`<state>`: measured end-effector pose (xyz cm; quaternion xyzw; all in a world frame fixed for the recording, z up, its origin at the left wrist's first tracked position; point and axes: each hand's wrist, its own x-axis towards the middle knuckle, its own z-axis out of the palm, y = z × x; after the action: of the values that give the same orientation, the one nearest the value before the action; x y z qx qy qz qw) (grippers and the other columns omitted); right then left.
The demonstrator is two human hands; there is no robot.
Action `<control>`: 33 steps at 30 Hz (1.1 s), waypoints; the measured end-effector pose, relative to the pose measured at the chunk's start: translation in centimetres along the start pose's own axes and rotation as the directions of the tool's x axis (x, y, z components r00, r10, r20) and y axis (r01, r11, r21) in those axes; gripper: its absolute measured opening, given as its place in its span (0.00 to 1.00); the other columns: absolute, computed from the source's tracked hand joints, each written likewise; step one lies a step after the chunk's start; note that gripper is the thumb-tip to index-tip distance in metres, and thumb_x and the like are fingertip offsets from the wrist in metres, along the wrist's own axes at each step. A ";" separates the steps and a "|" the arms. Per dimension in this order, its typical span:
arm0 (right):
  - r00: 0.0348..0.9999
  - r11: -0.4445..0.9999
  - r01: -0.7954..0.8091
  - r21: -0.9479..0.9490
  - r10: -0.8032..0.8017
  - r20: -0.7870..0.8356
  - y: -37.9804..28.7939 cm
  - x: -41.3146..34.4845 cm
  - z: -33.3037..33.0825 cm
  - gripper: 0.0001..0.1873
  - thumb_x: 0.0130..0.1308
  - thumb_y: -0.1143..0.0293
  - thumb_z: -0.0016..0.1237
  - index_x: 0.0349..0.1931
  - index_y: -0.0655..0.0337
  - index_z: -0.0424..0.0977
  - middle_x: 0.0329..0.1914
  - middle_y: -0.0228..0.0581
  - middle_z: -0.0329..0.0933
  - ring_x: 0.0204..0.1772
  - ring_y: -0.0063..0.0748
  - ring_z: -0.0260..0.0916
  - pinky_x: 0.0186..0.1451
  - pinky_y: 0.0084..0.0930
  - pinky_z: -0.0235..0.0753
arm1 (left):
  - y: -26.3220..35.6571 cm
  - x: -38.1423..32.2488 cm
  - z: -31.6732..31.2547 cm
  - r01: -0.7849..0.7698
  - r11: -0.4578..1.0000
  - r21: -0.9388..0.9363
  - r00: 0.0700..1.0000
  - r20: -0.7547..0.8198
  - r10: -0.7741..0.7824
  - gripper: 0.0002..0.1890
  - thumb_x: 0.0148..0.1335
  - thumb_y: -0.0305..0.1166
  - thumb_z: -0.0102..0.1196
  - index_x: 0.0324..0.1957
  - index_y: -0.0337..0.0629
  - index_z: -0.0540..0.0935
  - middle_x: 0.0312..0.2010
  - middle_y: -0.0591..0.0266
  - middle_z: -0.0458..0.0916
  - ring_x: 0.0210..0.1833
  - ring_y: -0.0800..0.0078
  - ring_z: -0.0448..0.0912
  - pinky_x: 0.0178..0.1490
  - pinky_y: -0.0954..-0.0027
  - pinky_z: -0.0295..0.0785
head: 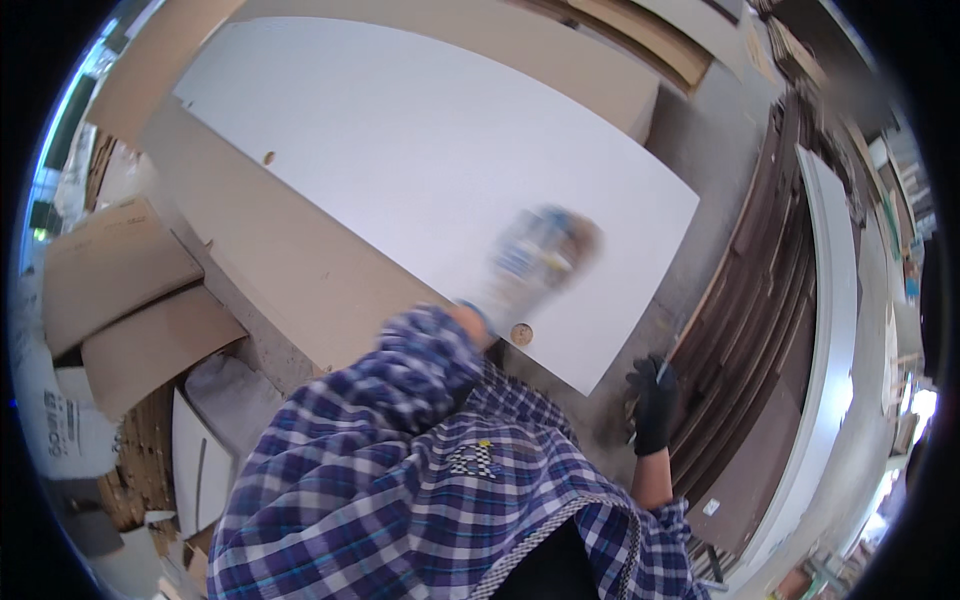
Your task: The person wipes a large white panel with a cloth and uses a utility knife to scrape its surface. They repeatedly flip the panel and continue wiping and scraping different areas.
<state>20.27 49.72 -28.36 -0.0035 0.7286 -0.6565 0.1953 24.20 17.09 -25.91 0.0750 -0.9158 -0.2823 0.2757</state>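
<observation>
A long white board (450, 150) lies flat before me, with round holes near its edge. One hole (522, 334) at the near end shows bare particleboard. My left hand (517, 289), in a pale glove with a blue cuff, is over the near part of this board. Motion blurs the hand and a patch of blue, white, yellow and brown at its fingers; whether that is a held cloth or the glove itself I cannot tell. Off the board's near right corner hangs my right hand (652, 405) in a black glove, its fingers bent. A thin pale sliver shows at the fingertips, too small to identify.
Under the white board lies a larger brown sheet (300, 262), apparently cardboard. Dark brown panels (750, 352) are stacked at the right, beside a long white profiled strip (832, 300). Folded cardboard (120, 262) and a pale wrapped bundle (71, 427) bearing print lie at the left.
</observation>
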 end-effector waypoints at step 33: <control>0.520 0.738 0.631 -0.239 -0.173 0.837 -10.1 -21.8 35.6 0.15 0.67 0.62 0.54 0.37 0.69 0.76 0.17 0.32 0.74 0.17 0.20 0.68 0.21 0.20 0.68 | -4.2 -29.9 -31.8 0.011 0.246 -0.969 0.624 -0.185 -0.759 0.23 0.73 0.42 0.47 0.63 0.41 0.69 0.55 0.61 0.75 0.55 0.74 0.75 0.58 0.69 0.71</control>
<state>48.13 20.01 -14.79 -0.5117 0.6965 -0.3943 0.3123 66.58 7.24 -20.23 0.2445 -0.3833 -0.7553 0.4721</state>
